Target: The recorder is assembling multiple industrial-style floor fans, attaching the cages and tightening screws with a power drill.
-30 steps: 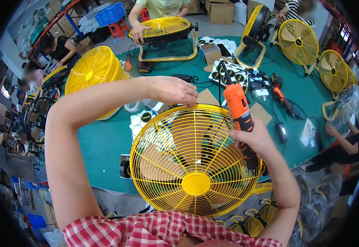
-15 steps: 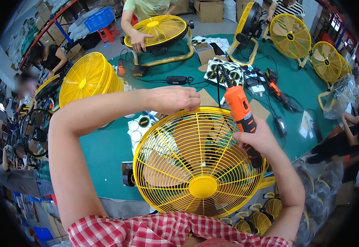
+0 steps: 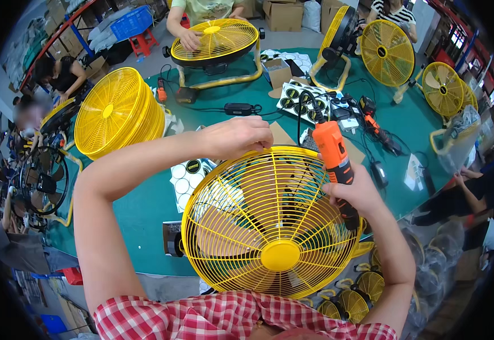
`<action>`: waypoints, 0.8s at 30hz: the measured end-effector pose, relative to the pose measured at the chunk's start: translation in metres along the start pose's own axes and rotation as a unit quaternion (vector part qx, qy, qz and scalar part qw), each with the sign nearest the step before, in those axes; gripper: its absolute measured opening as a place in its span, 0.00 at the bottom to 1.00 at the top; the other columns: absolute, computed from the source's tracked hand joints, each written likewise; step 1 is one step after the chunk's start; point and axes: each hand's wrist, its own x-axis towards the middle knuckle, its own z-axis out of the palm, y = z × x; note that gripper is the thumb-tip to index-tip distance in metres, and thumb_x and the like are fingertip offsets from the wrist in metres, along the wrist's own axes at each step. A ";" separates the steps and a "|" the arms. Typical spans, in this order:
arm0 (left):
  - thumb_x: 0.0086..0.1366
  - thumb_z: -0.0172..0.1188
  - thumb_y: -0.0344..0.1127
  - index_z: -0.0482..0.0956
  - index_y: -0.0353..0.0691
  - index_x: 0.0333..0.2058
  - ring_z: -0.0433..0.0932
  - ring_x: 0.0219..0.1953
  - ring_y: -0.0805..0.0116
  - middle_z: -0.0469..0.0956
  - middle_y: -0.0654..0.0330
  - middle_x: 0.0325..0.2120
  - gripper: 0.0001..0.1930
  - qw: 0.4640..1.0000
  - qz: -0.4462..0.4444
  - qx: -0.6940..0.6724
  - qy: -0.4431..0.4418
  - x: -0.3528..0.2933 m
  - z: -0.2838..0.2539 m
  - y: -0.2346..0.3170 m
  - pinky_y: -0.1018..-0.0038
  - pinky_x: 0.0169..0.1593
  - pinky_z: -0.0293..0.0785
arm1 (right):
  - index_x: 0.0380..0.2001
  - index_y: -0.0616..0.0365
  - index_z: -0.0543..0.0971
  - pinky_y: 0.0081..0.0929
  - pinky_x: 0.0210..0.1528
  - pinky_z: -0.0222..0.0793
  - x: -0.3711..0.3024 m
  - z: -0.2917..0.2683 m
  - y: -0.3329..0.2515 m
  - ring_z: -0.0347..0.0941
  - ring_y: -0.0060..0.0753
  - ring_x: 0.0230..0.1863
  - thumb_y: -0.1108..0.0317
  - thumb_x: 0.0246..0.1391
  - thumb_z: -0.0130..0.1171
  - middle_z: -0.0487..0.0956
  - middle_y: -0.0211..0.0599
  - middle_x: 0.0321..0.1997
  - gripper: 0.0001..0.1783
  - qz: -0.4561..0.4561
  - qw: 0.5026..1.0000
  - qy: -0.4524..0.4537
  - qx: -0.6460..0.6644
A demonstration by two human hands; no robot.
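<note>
Close in front of me stands a large round fan with a yellow wire grille (image 3: pixel 281 256), tilted up toward me. Its blades show through the wires. My left hand (image 3: pixel 241 137) is at the top rim of the grille with fingers pinched together; whatever they hold there is hidden or too small to name. My right hand (image 3: pixel 353 190) is closed around an orange and black corded power screwdriver (image 3: pixel 332 148). The tool lies against the right side of the grille, with its cable end pointing up and away. Its lower tip is beside the rim.
A green table (image 3: pixel 145 226) stretches ahead. A stack of yellow grilles (image 3: pixel 108 110) stands on the left. Across the table, a co-worker's hand (image 3: pixel 190 41) rests on another fan (image 3: pixel 215 42). Round sticker sheets (image 3: pixel 300 102), a small open carton (image 3: pixel 276 73) and cables lie beyond my fan.
My view has shifted slightly, so the background sits a little differently. Both hands keep their places on the fan and the screwdriver. The co-worker's hand across the table has moved slightly over the grille.
</note>
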 end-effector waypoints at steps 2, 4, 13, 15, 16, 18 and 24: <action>0.51 0.56 0.25 0.70 0.37 0.31 0.69 0.35 0.60 0.67 0.58 0.27 0.07 0.999 -0.007 0.033 -0.008 -0.001 -0.003 0.005 0.69 0.39 0.68 | 0.37 0.60 0.69 0.19 0.18 0.65 -0.001 0.000 -0.002 0.69 0.19 0.15 0.74 0.36 0.62 0.71 0.28 0.20 0.21 0.010 1.000 0.001 -0.006; 0.51 0.56 0.26 0.71 0.37 0.31 0.69 0.36 0.60 0.68 0.59 0.27 0.07 0.998 -0.013 0.066 -0.017 -0.002 -0.003 0.005 0.69 0.39 0.68 | 0.37 0.61 0.69 0.19 0.18 0.65 0.000 0.001 0.000 0.69 0.19 0.15 0.74 0.36 0.62 0.71 0.28 0.20 0.21 0.005 1.000 0.000 -0.004; 0.49 0.54 0.24 0.70 0.37 0.28 0.70 0.36 0.59 0.69 0.57 0.26 0.06 0.986 -0.105 0.105 -0.080 0.009 0.000 0.016 0.67 0.38 0.68 | 0.38 0.61 0.68 0.19 0.18 0.65 -0.001 0.000 -0.003 0.68 0.19 0.15 0.75 0.37 0.61 0.70 0.28 0.21 0.21 0.008 1.000 0.002 -0.006; 0.46 0.54 0.21 0.72 0.36 0.30 0.71 0.39 0.57 0.72 0.57 0.28 0.10 0.978 -0.134 0.103 -0.124 0.014 -0.002 0.019 0.66 0.42 0.69 | 0.38 0.61 0.68 0.19 0.18 0.65 0.000 -0.001 -0.002 0.68 0.19 0.15 0.75 0.37 0.61 0.70 0.28 0.20 0.21 0.011 1.000 0.000 -0.005; 0.46 0.54 0.21 0.72 0.36 0.30 0.71 0.39 0.57 0.72 0.57 0.28 0.10 0.977 -0.134 0.104 -0.127 0.015 -0.002 0.020 0.66 0.42 0.69 | 0.38 0.60 0.68 0.19 0.18 0.64 0.000 -0.002 -0.002 0.68 0.19 0.15 0.74 0.37 0.61 0.70 0.28 0.20 0.21 0.011 1.000 -0.006 -0.004; 0.41 0.55 0.19 0.68 0.37 0.26 0.69 0.37 0.56 0.68 0.56 0.27 0.11 0.982 -0.108 0.123 -0.096 0.015 0.000 0.022 0.67 0.39 0.67 | 0.38 0.60 0.68 0.19 0.18 0.64 0.000 -0.003 -0.002 0.68 0.19 0.15 0.74 0.36 0.61 0.70 0.27 0.20 0.21 0.011 1.000 -0.011 0.000; 0.41 0.54 0.20 0.68 0.36 0.25 0.69 0.35 0.55 0.70 0.56 0.26 0.10 0.966 -0.208 0.088 -0.125 0.022 0.003 0.018 0.67 0.36 0.66 | 0.37 0.59 0.69 0.19 0.18 0.64 0.001 -0.006 -0.001 0.68 0.19 0.15 0.72 0.35 0.61 0.70 0.27 0.20 0.21 0.014 1.000 -0.014 -0.010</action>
